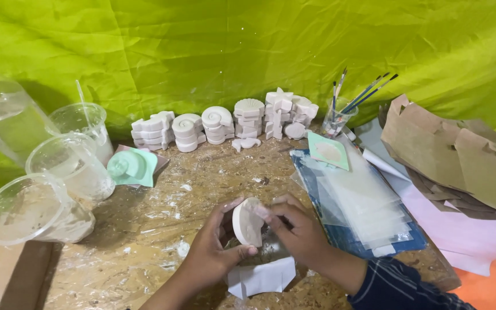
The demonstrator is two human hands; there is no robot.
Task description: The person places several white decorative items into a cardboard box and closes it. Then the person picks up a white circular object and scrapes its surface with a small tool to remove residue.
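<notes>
Both hands meet low over the table point(162, 229), holding a white plaster cast point(247, 223) between them. The left hand point(210, 252) cups the cast from below and behind, thumb and fingers closed around its lower edge. The right hand point(297, 229) grips its upper right edge, fingers pressed together on the rim. The cast is a rounded, shell-like disc held tilted on edge, just above a folded white paper point(259, 278) lying on the table.

Taking the cast as the landmark: far behind it, along the green cloth point(248, 46), stands a row of stacked white casts point(225, 123), shells and stars. Behind and to its left lies a mint-green mould point(132, 166) shaped like a snail shell. Further left stand three clear plastic cups point(58, 178) smeared with white residue, one lying on its side, and a clear bottle point(1, 115) beyond them. To the right of the cast lies a pile of clear sheets point(363, 201) on a blue mat, with a second green mould point(328, 150) on its far end. Behind that stands a jar of brushes point(340, 115). Far right lies torn brown cardboard point(460, 155).
</notes>
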